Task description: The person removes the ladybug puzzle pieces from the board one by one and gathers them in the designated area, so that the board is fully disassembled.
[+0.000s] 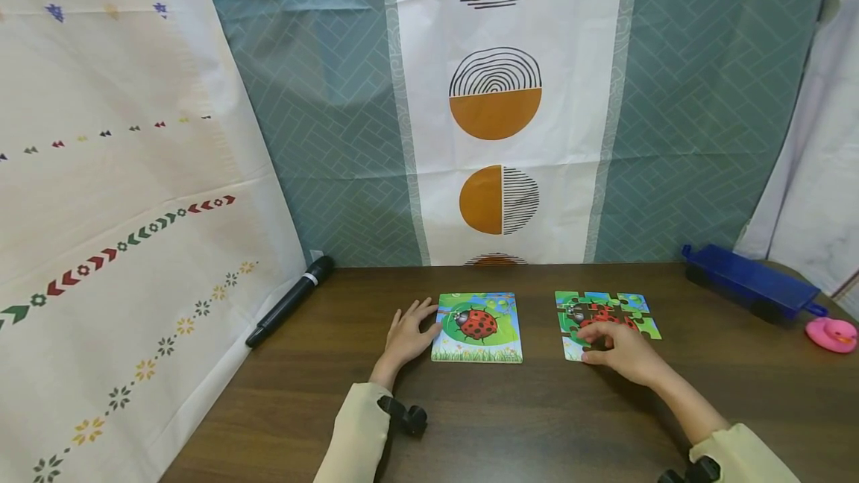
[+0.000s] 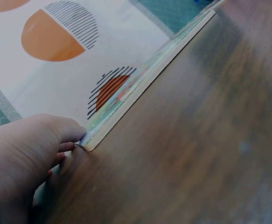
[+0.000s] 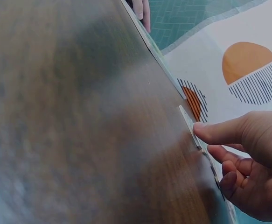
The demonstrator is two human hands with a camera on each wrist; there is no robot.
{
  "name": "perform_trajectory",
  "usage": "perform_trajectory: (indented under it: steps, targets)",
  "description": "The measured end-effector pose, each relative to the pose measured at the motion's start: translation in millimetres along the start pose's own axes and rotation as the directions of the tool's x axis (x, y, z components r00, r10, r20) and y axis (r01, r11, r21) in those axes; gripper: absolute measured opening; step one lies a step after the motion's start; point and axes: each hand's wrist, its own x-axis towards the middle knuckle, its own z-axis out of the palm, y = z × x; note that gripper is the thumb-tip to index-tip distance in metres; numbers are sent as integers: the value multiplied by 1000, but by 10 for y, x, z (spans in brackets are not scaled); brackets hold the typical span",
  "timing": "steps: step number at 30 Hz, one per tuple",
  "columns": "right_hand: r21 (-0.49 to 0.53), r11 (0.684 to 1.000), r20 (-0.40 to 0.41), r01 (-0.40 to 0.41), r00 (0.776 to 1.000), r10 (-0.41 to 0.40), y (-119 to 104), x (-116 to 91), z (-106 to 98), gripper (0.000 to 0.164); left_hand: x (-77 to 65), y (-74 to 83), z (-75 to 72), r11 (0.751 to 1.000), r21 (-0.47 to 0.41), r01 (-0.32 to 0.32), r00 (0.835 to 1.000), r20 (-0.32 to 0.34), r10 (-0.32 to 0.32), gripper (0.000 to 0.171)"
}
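Note:
A square ladybug picture board [image 1: 477,351] lies flat on the brown table. My left hand [image 1: 406,335] rests at its left edge, fingers extended and the thumb [image 2: 73,129] touching the near corner. To the right lies a jigsaw puzzle [image 1: 633,302] with the same ladybug picture, its lower right part uncovered by pieces. Over its lower side, my right hand [image 1: 625,352] has curled fingers and holds the corner puzzle piece [image 1: 573,349] between thumb [image 3: 208,133] and fingers. The fingers hide part of the picture and of the grip.
A blue toy trailer [image 1: 751,278] stands at the back right, with a pink rubber duck [image 1: 832,335] beside it. A large black marker [image 1: 290,302] lies along the left edge of the table [image 1: 496,423]. Patterned cloths hang behind and at both sides.

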Motion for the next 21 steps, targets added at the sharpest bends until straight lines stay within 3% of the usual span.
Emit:
perform_trajectory:
  steps: [13, 21]
  targets:
    - [24, 1000, -11, 10, 1000, -10, -75, 32, 31, 31, -1, -2, -2, 1000, -6, 11, 1000, 3, -11, 47]
    - [115, 993, 18, 37, 999, -39, -366, 252, 309, 30, -3, -7, -6, 1000, 0, 9, 1000, 0, -9, 47]
